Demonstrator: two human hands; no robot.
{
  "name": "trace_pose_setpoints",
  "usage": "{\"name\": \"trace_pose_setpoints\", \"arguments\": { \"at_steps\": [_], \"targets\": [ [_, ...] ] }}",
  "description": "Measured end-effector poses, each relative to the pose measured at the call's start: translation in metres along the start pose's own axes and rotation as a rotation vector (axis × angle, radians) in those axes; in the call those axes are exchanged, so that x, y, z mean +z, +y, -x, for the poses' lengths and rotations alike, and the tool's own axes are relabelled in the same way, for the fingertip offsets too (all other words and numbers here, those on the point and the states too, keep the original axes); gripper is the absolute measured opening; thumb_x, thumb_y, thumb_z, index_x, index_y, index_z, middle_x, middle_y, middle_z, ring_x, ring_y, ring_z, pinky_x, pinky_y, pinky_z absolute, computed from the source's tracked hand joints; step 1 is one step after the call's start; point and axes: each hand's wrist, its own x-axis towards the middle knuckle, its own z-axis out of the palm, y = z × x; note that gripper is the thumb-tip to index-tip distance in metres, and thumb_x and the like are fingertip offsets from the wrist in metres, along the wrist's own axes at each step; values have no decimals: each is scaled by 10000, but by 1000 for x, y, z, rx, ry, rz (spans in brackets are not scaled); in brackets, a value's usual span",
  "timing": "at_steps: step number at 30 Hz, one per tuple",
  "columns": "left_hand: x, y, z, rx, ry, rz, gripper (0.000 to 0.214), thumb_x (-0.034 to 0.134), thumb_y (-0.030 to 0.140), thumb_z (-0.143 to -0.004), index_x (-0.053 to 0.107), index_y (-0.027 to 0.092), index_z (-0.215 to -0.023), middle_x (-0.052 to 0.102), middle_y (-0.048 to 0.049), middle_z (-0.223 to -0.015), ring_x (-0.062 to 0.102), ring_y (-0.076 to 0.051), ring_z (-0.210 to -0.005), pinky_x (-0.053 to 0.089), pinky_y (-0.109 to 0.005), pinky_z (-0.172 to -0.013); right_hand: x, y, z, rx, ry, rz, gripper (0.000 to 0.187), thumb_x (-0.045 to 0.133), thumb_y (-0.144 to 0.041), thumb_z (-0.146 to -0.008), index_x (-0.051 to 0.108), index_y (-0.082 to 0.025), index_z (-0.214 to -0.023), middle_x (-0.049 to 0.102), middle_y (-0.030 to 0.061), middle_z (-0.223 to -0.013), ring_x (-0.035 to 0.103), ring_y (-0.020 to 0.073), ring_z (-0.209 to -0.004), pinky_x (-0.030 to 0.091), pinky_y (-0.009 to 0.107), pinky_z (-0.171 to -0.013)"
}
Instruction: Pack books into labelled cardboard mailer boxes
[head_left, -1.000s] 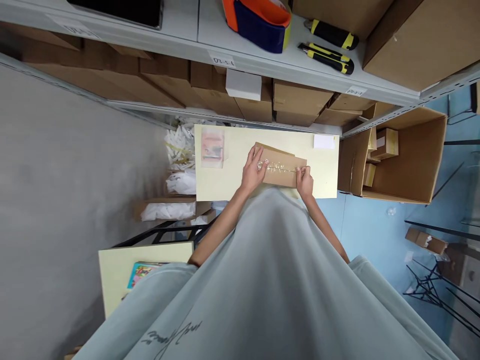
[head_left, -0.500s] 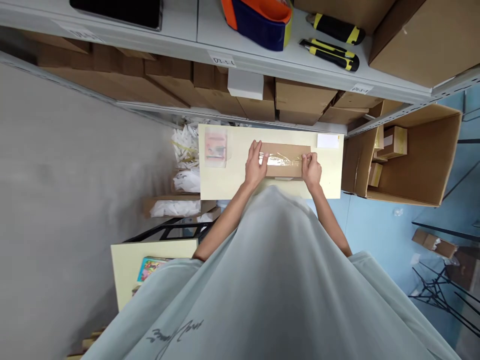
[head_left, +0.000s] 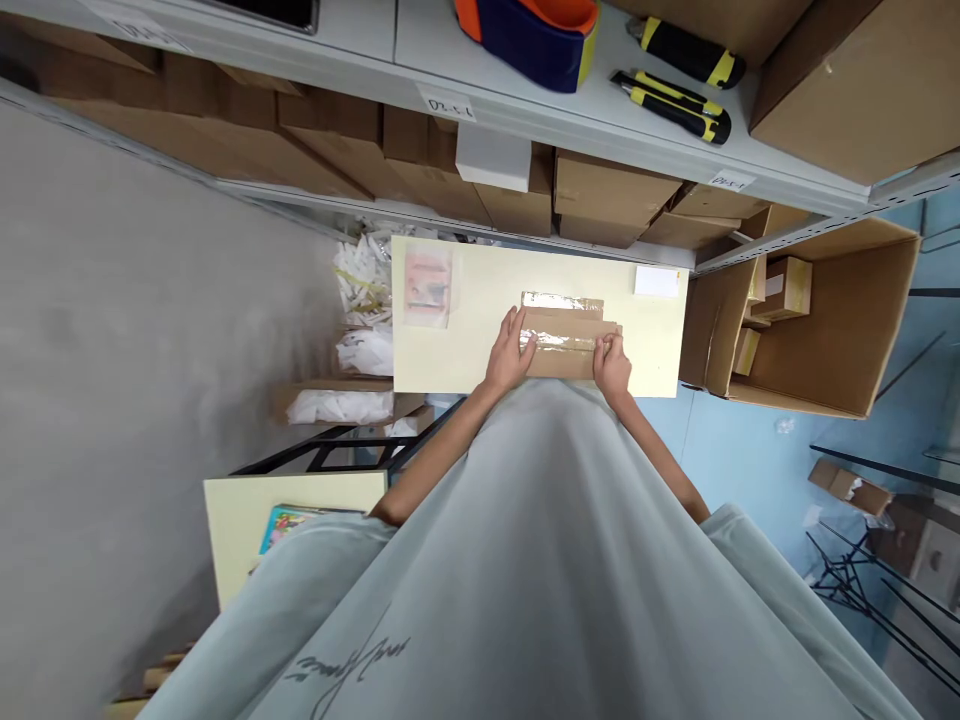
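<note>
A small flat cardboard box with clear tape across its top rests on the pale yellow table. My left hand grips the box's left end, fingers curled over the top. My right hand clasps the right end the same way. The box is tipped so its far face with shiny tape shows. A small packet in clear plastic lies at the table's far left, and a white slip lies at the far right.
Metal shelves behind the table carry cardboard boxes; an upper shelf has a tape dispenser and utility knives. A big open carton stands to the right. White packing bags pile up left. A second yellow table stands near left.
The box was turned between my hands: first skewed, then flat and square to me, now tipped so another taped face shows at the far side. Both hands stayed on its ends.
</note>
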Motion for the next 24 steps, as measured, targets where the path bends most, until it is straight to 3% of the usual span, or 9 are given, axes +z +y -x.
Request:
{"name": "trace_pose_setpoints", "arguments": {
  "at_steps": [2, 4, 9, 13, 18, 24],
  "targets": [
    [-1, -3, 11, -5, -16, 7, 923, 406, 822, -1128, 416, 189, -1800, 367, -228, -1898, 329, -352, -1802, 357, -584, -1452, 6, 5, 11, 31, 0, -12, 271, 336, -494, -1169, 484, -273, -1216, 774, 138, -1318, 779, 296, -993, 570, 388, -878],
    [-3, -5, 7, -7, -21, 12, 904, 394, 828, -1130, 420, 223, -1801, 379, -203, -1899, 346, -341, -1797, 358, -574, -1453, 10, 5, 8, 43, 4, -19, 281, 323, -509, -1178, 478, -279, -1221, 778, 126, -1316, 783, 296, -991, 570, 388, -883],
    [-15, -13, -42, 3, 24, 9, 984, 425, 906, -1079, 442, 224, -1788, 415, -213, -1878, 347, -361, -1794, 349, -593, -1451, 15, -20, -32, 13, -1, -26, 337, 281, -550, -1201, 477, -283, -1260, 771, 133, -1362, 788, 303, -1038, 591, 434, -953],
    [-24, -20, -64, -20, 19, 21, 996, 496, 935, -1036, 469, 261, -1769, 407, -200, -1885, 335, -384, -1795, 376, -630, -1429, 19, -38, -46, -61, 26, -33, 349, 387, -589, -1179, 510, -277, -1278, 596, 237, -1679, 744, 315, -1235, 629, 477, -976],
    [-20, -22, -66, -40, 39, 47, 970, 526, 907, -1041, 474, 266, -1767, 399, -205, -1884, 352, -409, -1783, 430, -657, -1391, 20, -43, -45, -98, 54, -9, 313, 433, -536, -1163, 534, -265, -1282, 401, 254, -1856, 568, 327, -1543, 633, 524, -1068],
    [-18, -22, -63, 13, 54, 126, 914, 526, 867, -1074, 496, 263, -1760, 433, -207, -1853, 419, -396, -1748, 441, -593, -1391, 15, -40, -45, -155, 61, 30, 337, 380, -521, -1180, 543, -249, -1294, 315, 255, -1910, 567, 311, -1551, 597, 529, -1157]
  ]
}}
